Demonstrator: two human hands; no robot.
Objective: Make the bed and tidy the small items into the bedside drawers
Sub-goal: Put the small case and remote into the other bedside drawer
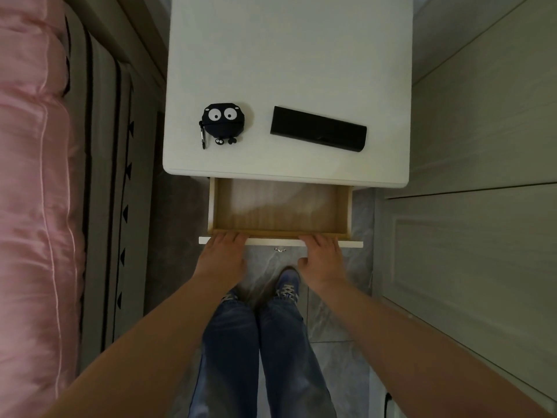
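Fingers of the left hand and right hand are hooked over the drawer front, while the black case, long axis running 10 to 4 o'clock, is found at 12 o'clock from the nearer right hand.

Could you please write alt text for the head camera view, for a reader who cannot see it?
Both hands, left hand and right hand, grip the front edge of an open, empty wooden drawer under a white bedside table. On the tabletop lie a round black googly-eyed earbud case and a long black rectangular case.
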